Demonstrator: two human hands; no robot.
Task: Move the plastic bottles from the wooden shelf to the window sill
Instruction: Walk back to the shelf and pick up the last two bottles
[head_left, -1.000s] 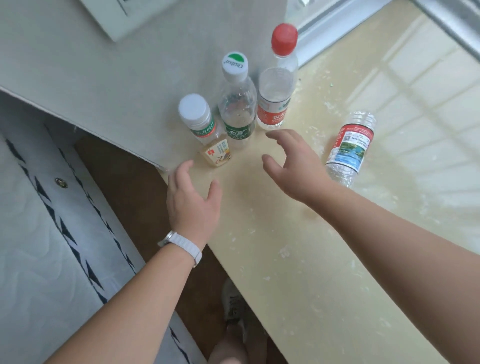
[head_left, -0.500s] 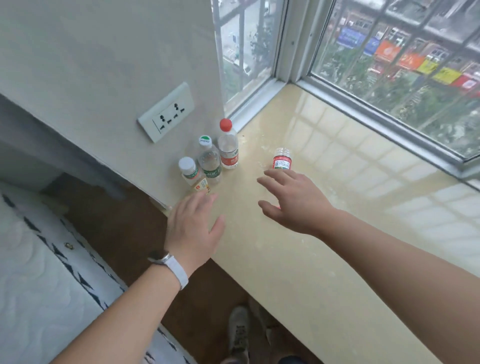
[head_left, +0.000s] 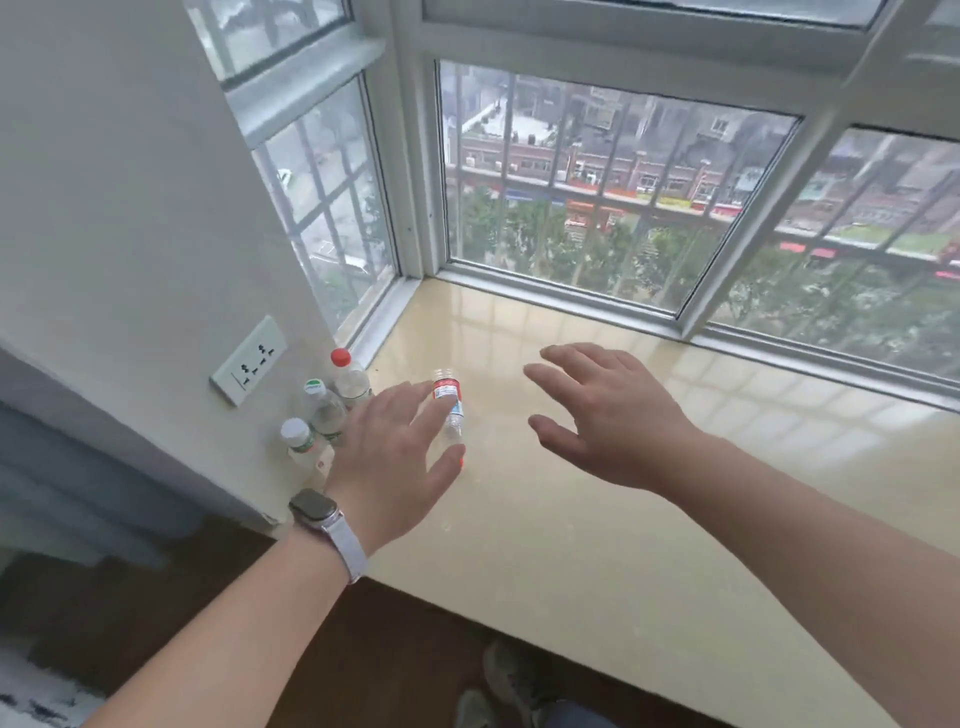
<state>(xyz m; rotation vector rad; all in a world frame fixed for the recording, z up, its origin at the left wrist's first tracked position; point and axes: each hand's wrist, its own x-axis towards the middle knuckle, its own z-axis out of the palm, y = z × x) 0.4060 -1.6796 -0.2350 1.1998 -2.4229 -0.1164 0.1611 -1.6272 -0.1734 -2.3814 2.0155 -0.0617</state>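
A view from a head-worn camera looks down at a glossy cream window sill (head_left: 597, 545) set into a corner of barred windows. At far left a wall socket (head_left: 249, 359) sits on the grey wall. Just right of it, three plastic bottles stand upright in a tight row along the wall: a white-capped bottle (head_left: 301, 441) nearest the viewer, a green-and-white-capped bottle (head_left: 323, 406) behind it, and a red-capped bottle (head_left: 347, 376) farthest back. Next comes the left hand (head_left: 389, 457), wearing a smartwatch (head_left: 317, 510), fingers spread and empty, hovering over the sill's near left part and partly covering the standing row. Peeking out just past its fingertips is a fallen bottle (head_left: 451, 410) with a red label, lying on its side, its long axis running roughly away from the viewer, one end toward the window and the other hidden behind the hand. Farther right, the right hand (head_left: 618, 421) also hangs open, holding nothing, palm down. The left hand appears nearer the fallen bottle, which lies between both hands. No wooden shelf is visible.
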